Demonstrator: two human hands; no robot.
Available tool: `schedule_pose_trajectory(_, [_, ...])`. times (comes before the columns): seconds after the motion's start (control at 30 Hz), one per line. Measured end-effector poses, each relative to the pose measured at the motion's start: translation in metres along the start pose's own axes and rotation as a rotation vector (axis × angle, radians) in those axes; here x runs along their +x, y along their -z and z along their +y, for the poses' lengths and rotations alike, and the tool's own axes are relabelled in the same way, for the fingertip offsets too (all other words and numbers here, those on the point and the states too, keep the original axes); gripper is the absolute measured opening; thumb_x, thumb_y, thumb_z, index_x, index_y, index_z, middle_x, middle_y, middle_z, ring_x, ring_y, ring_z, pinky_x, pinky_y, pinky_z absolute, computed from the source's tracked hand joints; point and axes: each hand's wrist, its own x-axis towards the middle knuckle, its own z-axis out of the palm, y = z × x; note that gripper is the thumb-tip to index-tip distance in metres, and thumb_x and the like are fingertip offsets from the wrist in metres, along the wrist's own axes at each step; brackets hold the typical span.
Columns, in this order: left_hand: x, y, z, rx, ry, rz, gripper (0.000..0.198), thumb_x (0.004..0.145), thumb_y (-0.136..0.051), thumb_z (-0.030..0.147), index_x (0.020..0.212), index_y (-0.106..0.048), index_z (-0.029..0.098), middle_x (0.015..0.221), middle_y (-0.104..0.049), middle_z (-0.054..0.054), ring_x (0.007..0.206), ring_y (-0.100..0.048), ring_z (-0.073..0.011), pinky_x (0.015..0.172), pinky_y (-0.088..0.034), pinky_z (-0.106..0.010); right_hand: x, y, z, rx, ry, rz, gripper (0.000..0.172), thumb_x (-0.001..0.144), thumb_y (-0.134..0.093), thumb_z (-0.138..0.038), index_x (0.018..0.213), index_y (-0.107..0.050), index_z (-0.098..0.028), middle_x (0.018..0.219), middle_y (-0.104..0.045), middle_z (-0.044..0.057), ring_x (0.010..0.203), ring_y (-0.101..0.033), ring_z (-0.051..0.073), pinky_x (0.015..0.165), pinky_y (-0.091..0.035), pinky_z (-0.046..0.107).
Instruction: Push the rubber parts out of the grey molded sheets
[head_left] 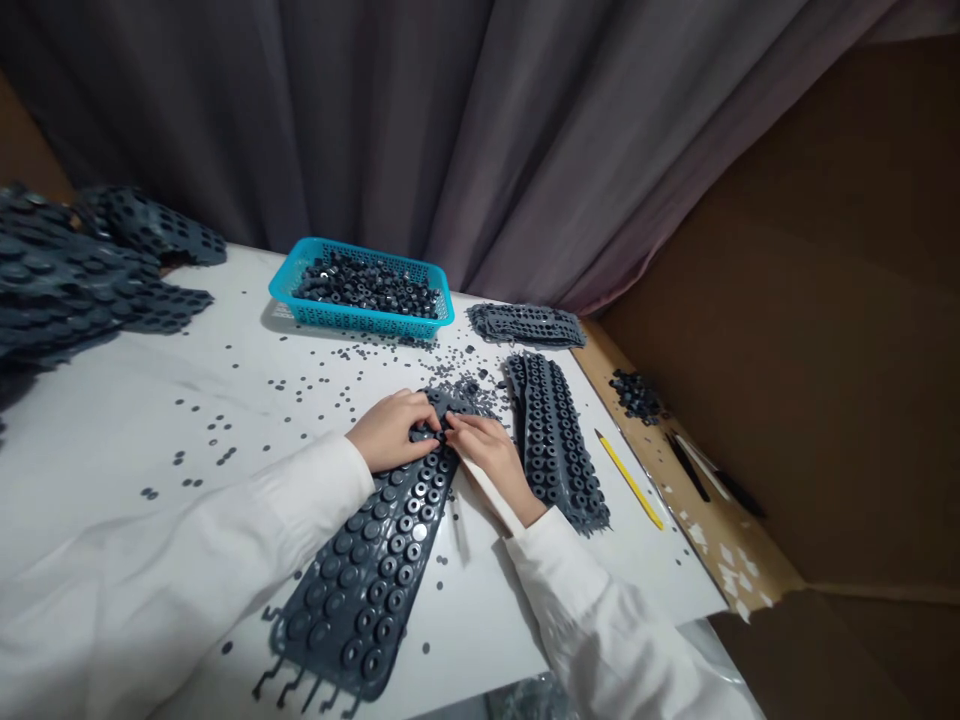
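A dark grey rubber sheet (352, 560) with rows of round moulded rings lies slantwise on the white table before me. Its near columns show closed discs on the left and rings with open holes on the right. My left hand (397, 430) grips the sheet's far part, thumb and fingers curled at its edge. Close beside it, my right hand (491, 455) is closed round a white slender tool (491, 492), its fingertips at the same rings. The tool's tip is hidden among the fingers. Small dark discs and scraps (457, 375) lie scattered beyond my hands.
A blue plastic basket (360, 322) of small black rings stands at the back. Stacked rubber sheets lie to the right (555, 440) and behind (525, 325); a large dark heap (67, 270) is at left. A yellow craft knife (628, 480) lies near the right edge.
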Motion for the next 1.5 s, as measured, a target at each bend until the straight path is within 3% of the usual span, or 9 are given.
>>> schedule_pose_trajectory(0.13, [0.000, 0.000, 0.000, -0.004, 0.007, -0.004, 0.010, 0.074, -0.064, 0.024, 0.082, -0.063, 0.019, 0.080, -0.058, -0.003, 0.082, -0.053, -0.0209, 0.075, -0.042, -0.032, 0.001, 0.001, 0.000, -0.053, 0.031, -0.005, 0.015, 0.091, -0.051, -0.018, 0.097, -0.064, -0.021, 0.117, -0.066, 0.008, 0.105, -0.059, 0.024, 0.085, -0.045, 0.040])
schedule_pose_trajectory(0.23, [0.000, 0.000, 0.000, -0.007, 0.009, -0.008, 0.010, 0.074, -0.064, 0.026, 0.081, -0.064, 0.019, 0.081, -0.059, -0.003, 0.082, -0.053, -0.0210, 0.074, -0.042, -0.032, 0.002, 0.002, 0.003, 0.009, -0.054, 0.043, 0.017, 0.090, -0.050, -0.018, 0.099, -0.064, -0.021, 0.120, -0.064, 0.011, 0.104, -0.060, 0.025, 0.088, -0.045, 0.043])
schedule_pose_trajectory(0.4, [0.000, 0.001, 0.000, -0.006, 0.012, -0.010, 0.010, 0.075, -0.065, 0.027, 0.081, -0.064, 0.019, 0.082, -0.059, -0.003, 0.082, -0.053, -0.0213, 0.074, -0.042, -0.031, 0.004, 0.002, 0.004, 0.256, -0.267, 0.234, 0.015, 0.089, -0.049, -0.019, 0.094, -0.063, -0.022, 0.112, -0.067, 0.011, 0.104, -0.063, 0.023, 0.088, -0.050, 0.040])
schedule_pose_trajectory(0.6, [0.000, 0.000, 0.001, -0.003, 0.023, -0.005, 0.011, 0.075, -0.064, 0.027, 0.082, -0.064, 0.019, 0.081, -0.058, -0.003, 0.083, -0.053, -0.0218, 0.073, -0.041, -0.031, 0.004, -0.001, -0.001, 0.530, -0.311, 0.187, 0.008, 0.088, -0.054, -0.025, 0.088, -0.061, -0.020, 0.107, -0.069, 0.012, 0.105, -0.064, 0.024, 0.090, -0.050, 0.040])
schedule_pose_trajectory(0.83, [0.001, 0.000, 0.000, -0.002, 0.030, -0.012, 0.011, 0.074, -0.066, 0.028, 0.082, -0.065, 0.019, 0.080, -0.058, -0.003, 0.084, -0.053, -0.0214, 0.073, -0.041, -0.031, 0.004, -0.002, 0.001, 0.465, -0.255, 0.175, 0.008, 0.089, -0.052, -0.023, 0.088, -0.060, -0.020, 0.106, -0.069, 0.011, 0.106, -0.063, 0.021, 0.092, -0.049, 0.038])
schedule_pose_trajectory(1.03, [0.001, 0.000, -0.001, -0.009, 0.025, -0.014, 0.011, 0.074, -0.065, 0.028, 0.081, -0.065, 0.020, 0.079, -0.058, -0.003, 0.082, -0.053, -0.0210, 0.073, -0.041, -0.031, 0.005, -0.003, 0.008, 0.224, -0.165, 0.081, 0.015, 0.089, -0.048, -0.021, 0.089, -0.063, -0.022, 0.110, -0.068, 0.009, 0.105, -0.061, 0.023, 0.090, -0.047, 0.041])
schedule_pose_trajectory(1.13, [0.001, 0.000, -0.001, -0.012, 0.019, -0.009, 0.010, 0.074, -0.065, 0.027, 0.081, -0.064, 0.020, 0.079, -0.058, -0.003, 0.081, -0.053, -0.0209, 0.073, -0.041, -0.031, 0.007, -0.001, 0.012, 0.154, -0.182, 0.119, 0.017, 0.088, -0.048, -0.020, 0.095, -0.063, -0.022, 0.118, -0.064, 0.012, 0.108, -0.059, 0.025, 0.092, -0.046, 0.042])
schedule_pose_trajectory(1.27, [0.001, 0.001, 0.000, -0.016, 0.018, -0.003, 0.009, 0.074, -0.065, 0.027, 0.079, -0.063, 0.020, 0.078, -0.058, -0.002, 0.080, -0.052, -0.0206, 0.073, -0.041, -0.031, 0.012, 0.001, 0.011, 0.230, -0.273, 0.238, 0.016, 0.090, -0.045, -0.021, 0.095, -0.061, -0.022, 0.112, -0.066, 0.011, 0.109, -0.060, 0.022, 0.090, -0.048, 0.039])
schedule_pose_trajectory(1.5, [0.001, 0.001, 0.001, -0.014, 0.029, -0.004, 0.009, 0.073, -0.066, 0.026, 0.079, -0.063, 0.019, 0.077, -0.057, -0.002, 0.081, -0.052, -0.0207, 0.073, -0.041, -0.030, 0.013, -0.002, 0.006, 0.447, -0.334, 0.191, 0.008, 0.088, -0.051, -0.024, 0.087, -0.059, -0.021, 0.107, -0.069, 0.011, 0.104, -0.064, 0.023, 0.086, -0.051, 0.037])
